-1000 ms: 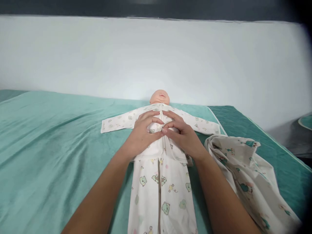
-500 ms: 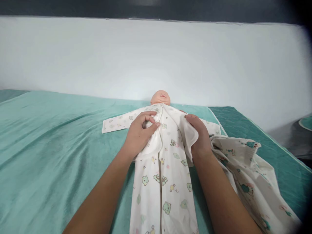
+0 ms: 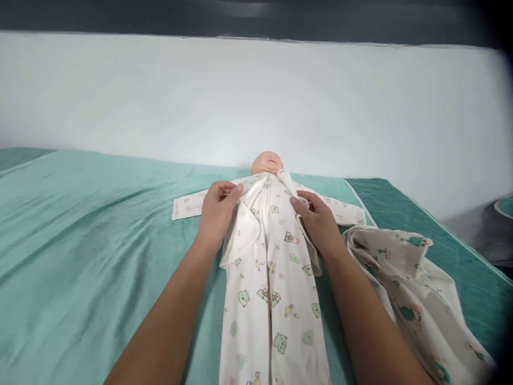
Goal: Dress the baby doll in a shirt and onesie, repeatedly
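Jacket (image 3: 242,230): opening wider than half a second ago, now folding outward on both sides instead of on the right alone; lying over the chest, just below the doll's head (image 3: 266,162).
Left hand (image 3: 219,211): also shifting outward since then, pinching the upper edge of the left front, though partly hiding the contact; possibly losing the soft flap through too loose a grip, letting it fall back across the chest.
Right hand (image 3: 318,219): standing well apart from the left, pinching the opposite front below the collar; possibly twisting everything sideways by pulling harder than the other side.
Sleeves (image 3: 188,204): stretching outward on both sides; likely tightening and straining at the shoulders under too much outward tension.
Inner garment (image 3: 294,315): showing between the fronts, running down to the bottom of view; possibly riding up through being caught together with a front.
Bundled cloth (image 3: 409,278): lying crumpled just beside the right forearm; possibly snagging on a wide elbow swing.
Green cover (image 3: 100,240): lying underneath, rippling on the left; possibly bunching through one-sided dragging.
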Tool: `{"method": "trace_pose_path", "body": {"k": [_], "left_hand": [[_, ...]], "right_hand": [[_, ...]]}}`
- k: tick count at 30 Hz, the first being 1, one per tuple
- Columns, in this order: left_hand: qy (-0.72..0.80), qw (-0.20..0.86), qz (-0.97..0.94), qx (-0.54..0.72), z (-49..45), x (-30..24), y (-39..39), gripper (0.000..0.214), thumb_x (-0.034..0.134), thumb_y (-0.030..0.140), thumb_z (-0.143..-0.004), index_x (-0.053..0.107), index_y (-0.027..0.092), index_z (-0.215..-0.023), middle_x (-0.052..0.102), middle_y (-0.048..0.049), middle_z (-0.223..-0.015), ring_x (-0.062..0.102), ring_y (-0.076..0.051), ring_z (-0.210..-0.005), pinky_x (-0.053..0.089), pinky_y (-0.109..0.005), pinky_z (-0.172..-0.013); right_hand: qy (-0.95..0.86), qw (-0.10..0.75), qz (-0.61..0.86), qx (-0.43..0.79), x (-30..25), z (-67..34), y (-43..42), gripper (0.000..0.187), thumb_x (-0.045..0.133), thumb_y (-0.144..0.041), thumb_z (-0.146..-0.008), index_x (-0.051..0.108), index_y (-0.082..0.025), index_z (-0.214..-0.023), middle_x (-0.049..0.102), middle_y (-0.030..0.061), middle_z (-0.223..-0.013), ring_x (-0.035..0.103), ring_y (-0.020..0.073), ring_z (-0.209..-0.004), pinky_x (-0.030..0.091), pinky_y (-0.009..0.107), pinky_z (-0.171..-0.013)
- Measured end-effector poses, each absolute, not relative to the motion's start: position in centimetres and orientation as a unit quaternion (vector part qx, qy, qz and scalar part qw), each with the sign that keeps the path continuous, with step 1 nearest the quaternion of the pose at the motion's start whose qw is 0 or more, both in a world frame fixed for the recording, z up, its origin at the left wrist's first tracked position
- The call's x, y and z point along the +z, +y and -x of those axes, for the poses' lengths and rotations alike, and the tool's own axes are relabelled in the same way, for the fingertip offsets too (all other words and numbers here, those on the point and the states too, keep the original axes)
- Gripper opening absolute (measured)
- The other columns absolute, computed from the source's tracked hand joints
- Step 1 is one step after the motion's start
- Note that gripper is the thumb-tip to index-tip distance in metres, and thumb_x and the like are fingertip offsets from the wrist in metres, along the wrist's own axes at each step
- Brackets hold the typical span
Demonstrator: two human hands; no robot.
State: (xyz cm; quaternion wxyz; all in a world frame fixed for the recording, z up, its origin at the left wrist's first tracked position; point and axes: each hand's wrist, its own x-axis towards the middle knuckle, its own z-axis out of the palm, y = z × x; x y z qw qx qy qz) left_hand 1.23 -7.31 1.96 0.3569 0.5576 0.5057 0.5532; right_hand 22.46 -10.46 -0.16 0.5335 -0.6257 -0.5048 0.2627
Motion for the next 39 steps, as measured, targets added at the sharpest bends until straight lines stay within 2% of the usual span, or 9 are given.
{"method": "trace_pose_path", "body": {"k": [3,8,12,15,18,25,29,33,39], "left_hand": [[0.519,0.313,-0.648,0.461,-1.7,2.4,-8.0,0.025,0.068,0.043,-0.077,0.061,0.022,-0.088,0.063,-0.0002,-0.093,0.053,-0.015,-0.079,0.043,-0.027,-0.072],[0.575,0.310,-0.591,0.472,0.0,1.9,-7.1,0.019,0.059,0.036,-0.081,0.050,0.021,-0.073,0.053,0.0034,-0.071,0.049,-0.014,-0.066,0.039,-0.026,-0.062],[0.677,0.156,-0.531,0.485,2.9,1.0,-5.3,0.009,0.058,0.028,-0.079,0.051,0.023,-0.078,0.053,0.0016,-0.072,0.050,-0.017,-0.068,0.039,-0.030,-0.064],[0.693,0.031,-0.528,0.490,3.6,0.3,-4.7,0.018,0.053,0.019,-0.080,0.054,0.023,-0.098,0.061,-0.0041,-0.095,0.057,-0.021,-0.083,0.044,-0.034,-0.074],[0.628,-0.037,-0.615,0.475,2.6,-0.2,-4.5,0.030,0.050,0.019,-0.085,0.054,0.021,-0.114,0.060,-0.0096,-0.119,0.055,-0.026,-0.110,0.044,-0.039,-0.092],[0.541,-0.016,-0.763,0.354,0.5,-0.9,-2.8,0.031,0.041,0.034,-0.097,0.060,0.022,-0.118,0.065,-0.0082,-0.123,0.053,-0.025,-0.119,0.037,-0.039,-0.102],[0.574,-0.016,-0.757,0.311,0.7,-0.9,-1.3,0.033,0.041,0.036,-0.098,0.060,0.025,-0.122,0.066,-0.0076,-0.124,0.056,-0.026,-0.119,0.034,-0.041,-0.103],[0.599,-0.019,-0.739,0.307,0.7,-0.7,-0.3,0.034,0.045,0.032,-0.094,0.059,0.024,-0.125,0.067,-0.0079,-0.123,0.059,-0.027,-0.115,0.040,-0.040,-0.096],[0.636,-0.024,-0.671,0.380,1.4,-1.0,0.7,0.035,0.047,0.019,-0.087,0.064,0.027,-0.116,0.069,-0.0040,-0.118,0.064,-0.025,-0.103,0.045,-0.036,-0.082]], "right_hand": [[-0.494,0.532,0.637,0.260,-0.6,-22.5,-10.2,0.038,0.064,-0.053,-0.079,0.070,-0.022,-0.101,0.070,0.0023,-0.093,0.060,0.0215,-0.087,0.046,0.036,-0.082],[-0.405,0.607,0.597,0.332,-1.7,-23.0,-9.3,0.026,0.067,-0.045,-0.074,0.067,-0.021,-0.084,0.065,-0.0018,-0.075,0.056,0.0156,-0.067,0.045,0.028,-0.063],[-0.267,0.667,0.651,0.246,-2.0,-25.3,-8.8,0.024,0.068,-0.033,-0.067,0.065,-0.019,-0.086,0.064,0.0003,-0.076,0.055,0.0158,-0.065,0.047,0.030,-0.064],[-0.327,0.605,0.709,0.155,-2.3,-26.6,-8.5,0.033,0.062,-0.026,-0.067,0.066,-0.017,-0.098,0.070,0.0078,-0.096,0.062,0.0220,-0.083,0.049,0.037,-0.080],[-0.454,0.519,0.720,0.073,-2.9,-26.1,-8.1,0.046,0.059,-0.029,-0.072,0.064,-0.015,-0.115,0.066,0.0153,-0.120,0.057,0.0301,-0.111,0.041,0.046,-0.101],[-0.561,0.417,0.714,-0.033,-4.2,-24.0,-6.8,0.043,0.047,-0.034,-0.089,0.059,-0.020,-0.129,0.060,0.0136,-0.133,0.047,0.0307,-0.127,0.024,0.054,-0.111],[-0.564,0.394,0.723,-0.061,-4.0,-24.0,-5.8,0.040,0.042,-0.037,-0.095,0.062,-0.022,-0.126,0.067,0.0124,-0.121,0.055,0.0293,-0.115,0.029,0.050,-0.106],[-0.576,0.369,0.727,-0.063,-3.2,-24.7,-4.5,0.037,0.040,-0.035,-0.094,0.067,-0.022,-0.116,0.070,0.0112,-0.105,0.061,0.0254,-0.093,0.040,0.038,-0.087],[-0.530,0.318,0.786,0.000,-2.2,-26.5,-2.7,0.038,0.043,-0.038,-0.090,0.071,-0.025,-0.111,0.072,0.0116,-0.092,0.062,0.0261,-0.081,0.040,0.035,-0.069]]}}
